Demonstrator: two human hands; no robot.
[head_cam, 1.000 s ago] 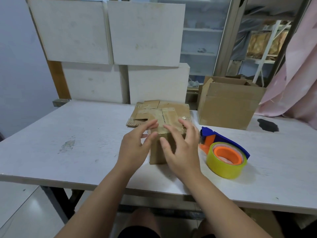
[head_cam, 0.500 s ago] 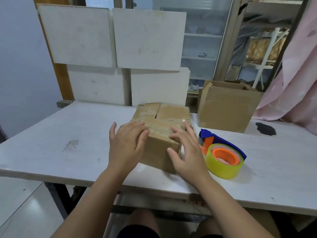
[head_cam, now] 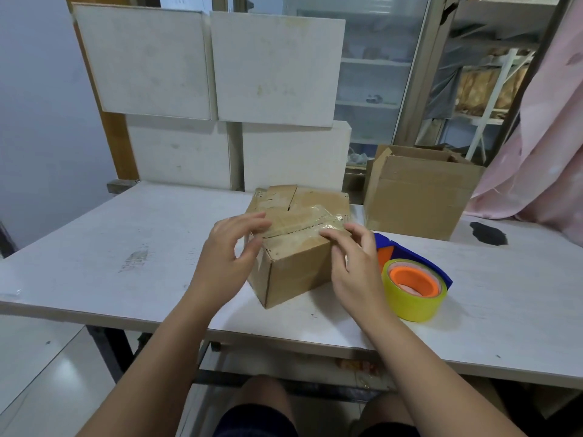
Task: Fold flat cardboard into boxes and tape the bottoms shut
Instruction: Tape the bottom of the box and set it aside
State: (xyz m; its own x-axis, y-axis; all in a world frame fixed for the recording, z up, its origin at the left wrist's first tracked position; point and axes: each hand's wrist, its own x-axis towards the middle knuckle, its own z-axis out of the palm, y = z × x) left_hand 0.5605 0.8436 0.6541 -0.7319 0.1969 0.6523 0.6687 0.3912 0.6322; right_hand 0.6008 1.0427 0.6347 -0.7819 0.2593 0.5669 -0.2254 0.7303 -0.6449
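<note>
Left grip (head_cam: 227,257), right grip (head_cam: 356,266): fingers apart, pressed onto taped box (head_cam: 299,266) top. Tape dispenser (head_cam: 413,298) just beside right grip; open carton (head_cam: 416,200) behind, on surface (head_cam: 142,234).

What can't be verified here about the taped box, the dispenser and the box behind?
Head view only:
- Tape ends on the small box: covered by the left hand and right hand.
- Its underside: against the table.
- Tape dispenser, end nearest the small box: behind the right hand.
- Open box interior: hidden by its own walls.
- Shelves, contents: blurred behind glass.
</note>
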